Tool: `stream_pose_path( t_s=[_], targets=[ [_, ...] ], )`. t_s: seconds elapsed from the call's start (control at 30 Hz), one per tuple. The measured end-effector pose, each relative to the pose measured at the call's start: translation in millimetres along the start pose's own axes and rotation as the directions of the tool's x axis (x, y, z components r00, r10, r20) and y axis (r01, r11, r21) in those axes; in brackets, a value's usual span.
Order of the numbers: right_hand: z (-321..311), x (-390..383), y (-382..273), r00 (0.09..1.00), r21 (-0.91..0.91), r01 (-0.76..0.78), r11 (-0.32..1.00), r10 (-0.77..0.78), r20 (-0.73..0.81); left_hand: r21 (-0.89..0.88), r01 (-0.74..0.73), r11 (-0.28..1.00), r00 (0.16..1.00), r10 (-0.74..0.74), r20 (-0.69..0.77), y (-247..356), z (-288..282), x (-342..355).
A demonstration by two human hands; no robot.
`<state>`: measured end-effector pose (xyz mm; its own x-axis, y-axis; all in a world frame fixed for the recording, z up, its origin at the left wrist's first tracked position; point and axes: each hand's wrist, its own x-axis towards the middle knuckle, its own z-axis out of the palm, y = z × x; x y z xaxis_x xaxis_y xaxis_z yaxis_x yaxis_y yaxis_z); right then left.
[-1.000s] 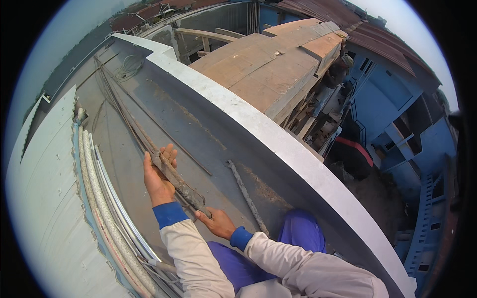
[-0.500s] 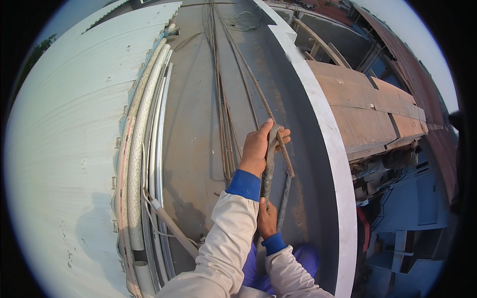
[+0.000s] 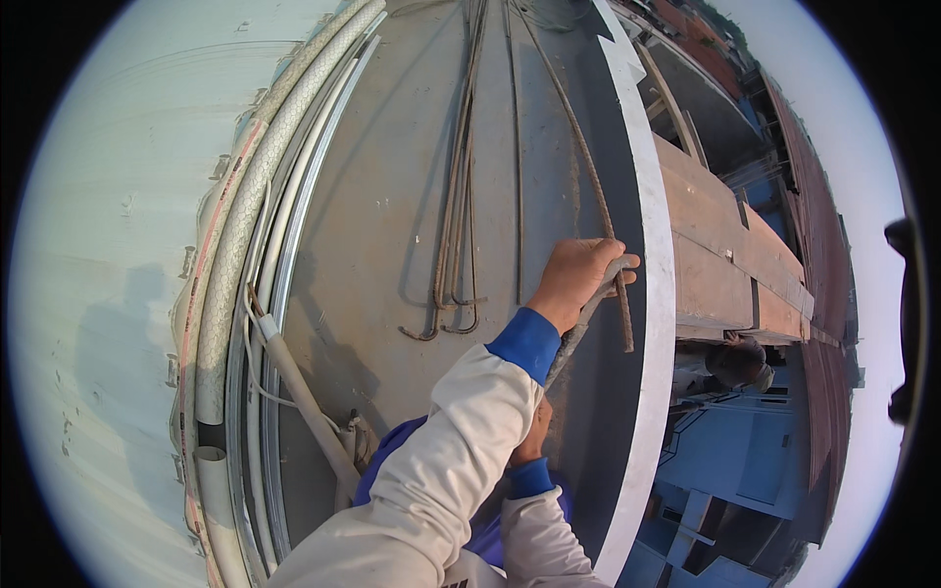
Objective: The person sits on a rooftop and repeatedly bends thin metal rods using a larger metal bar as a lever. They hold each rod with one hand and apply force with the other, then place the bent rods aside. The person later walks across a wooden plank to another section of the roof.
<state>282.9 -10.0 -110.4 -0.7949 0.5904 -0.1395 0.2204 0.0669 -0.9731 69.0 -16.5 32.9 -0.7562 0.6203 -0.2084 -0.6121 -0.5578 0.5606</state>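
Observation:
A grey metal bending bar with a hooked head slants up between my hands. My left hand is closed round its upper end, beside a rusty steel rebar. The rebar's near end passes by the bar's head and sticks out below my fingers. Lower down, partly behind my left sleeve, my right hand grips the bar's shaft. To the left lie several rebars with hooked near ends, and a single straight rod lies between them and the held one.
White pipes and metal channels run along the pale corrugated roof on the left. A cut pipe leans near my left arm. The white-topped parapet borders the right, with a drop, wooden boards and a person beyond.
Both hands and the bar have shifted, the left hand rightward toward the parapet, and the bar now leans more. My view has also moved, showing the hooked rebar ends fully.

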Motion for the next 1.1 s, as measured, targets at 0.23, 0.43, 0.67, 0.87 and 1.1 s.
stream_pose_path(
  t_s=[0.23, 0.43, 0.67, 0.87, 1.1],
  targets=[
    [3.9, -7.5, -1.9, 0.998, 0.010, 0.011, 1.000, -0.011, 0.069, 0.042, -0.007, 0.999, 1.000, 0.009, -0.029, 0.0, -2.1, -1.1],
    [1.3, -16.4, -8.3, 0.994, 0.017, -0.001, 1.000, -0.001, 0.109, 0.017, -0.025, 1.000, 0.998, 0.026, -0.050, -3.2, -2.3, 2.7],
    [0.9, -21.7, -20.8, 0.991, -0.109, 0.107, 0.988, -0.097, 0.091, 0.074, -0.035, 0.997, 0.995, 0.041, -0.091, -2.1, -2.8, 0.3],
    [1.3, -22.3, -27.3, 0.998, -0.192, -0.047, 0.980, 0.055, 0.038, 0.149, -0.037, 0.988, 0.987, 0.059, -0.150, 5.3, -6.7, -3.4],
    [15.9, -26.4, -36.6, 0.953, -0.156, -0.298, 0.942, 0.303, 0.009, 0.321, 0.061, 0.945, 0.969, 0.021, -0.246, 6.8, -8.1, 3.4]
  ],
)
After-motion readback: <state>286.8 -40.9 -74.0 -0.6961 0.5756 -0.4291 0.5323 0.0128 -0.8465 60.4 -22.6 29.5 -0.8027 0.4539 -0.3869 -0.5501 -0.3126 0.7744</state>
